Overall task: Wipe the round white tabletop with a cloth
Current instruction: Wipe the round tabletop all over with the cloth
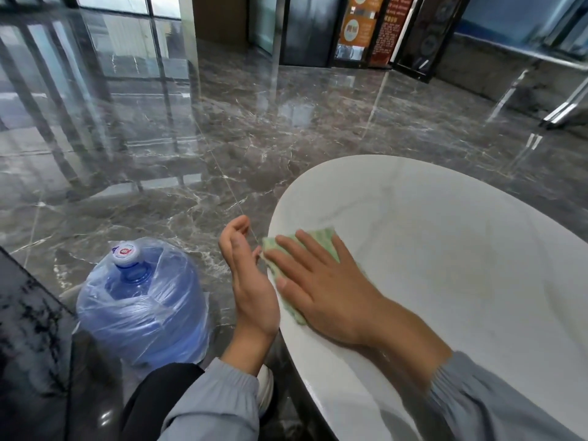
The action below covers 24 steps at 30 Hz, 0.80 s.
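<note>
The round white tabletop [445,249] fills the lower right of the head view. A pale green patterned cloth [321,238] lies at its left edge. My right hand [321,284] presses flat on the cloth, fingers straight and spread, pointing left. My left hand [246,275] is held just beyond the table's left rim, palm turned toward the table and slightly cupped, its fingers relaxed. It holds nothing. The cloth's left corner reaches the rim close to my left palm.
A large blue water jug [143,300] wrapped in clear plastic stands on the glossy grey marble floor [222,138] to the left of the table. A dark marbled surface [28,329] sits at the far left. My knee and white shoe [265,386] are below the table edge.
</note>
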{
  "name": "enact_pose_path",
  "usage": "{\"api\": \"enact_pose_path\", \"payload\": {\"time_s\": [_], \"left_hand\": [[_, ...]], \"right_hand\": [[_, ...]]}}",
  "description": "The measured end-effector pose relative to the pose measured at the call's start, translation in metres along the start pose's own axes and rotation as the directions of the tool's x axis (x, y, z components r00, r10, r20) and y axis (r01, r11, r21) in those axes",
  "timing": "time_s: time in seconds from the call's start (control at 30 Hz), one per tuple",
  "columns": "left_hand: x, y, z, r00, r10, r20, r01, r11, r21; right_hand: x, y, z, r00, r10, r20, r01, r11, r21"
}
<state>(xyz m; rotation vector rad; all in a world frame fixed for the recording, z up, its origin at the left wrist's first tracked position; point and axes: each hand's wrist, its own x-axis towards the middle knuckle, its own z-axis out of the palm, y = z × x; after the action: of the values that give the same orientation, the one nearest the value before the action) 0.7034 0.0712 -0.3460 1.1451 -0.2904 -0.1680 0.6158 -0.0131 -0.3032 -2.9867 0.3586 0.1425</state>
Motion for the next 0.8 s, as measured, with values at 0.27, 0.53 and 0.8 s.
{"api": "enact_pose_path", "payload": {"time_s": [0.27, 0.53, 0.8], "left_hand": [[0.003, -0.008, -0.006, 0.999, 0.006, 0.035, -0.007, 0.999, 0.041], [0.004, -0.003, -0.007, 0.997, -0.015, 0.078, 0.021, 0.998, -0.066], [0.001, 0.002, -0.012, 0.893, 0.333, 0.304, -0.355, 0.935, 0.019]], "right_hand": [[-0.123, -0.018, 0.017, 0.998, 0.0, 0.057, 0.001, 1.0, -0.015], [-0.107, -0.02, 0.0, 0.99, 0.087, 0.114, -0.1, 0.989, 0.113], [-0.023, 0.019, 0.002, 0.98, 0.197, 0.04, -0.2, 0.974, 0.11]]}}
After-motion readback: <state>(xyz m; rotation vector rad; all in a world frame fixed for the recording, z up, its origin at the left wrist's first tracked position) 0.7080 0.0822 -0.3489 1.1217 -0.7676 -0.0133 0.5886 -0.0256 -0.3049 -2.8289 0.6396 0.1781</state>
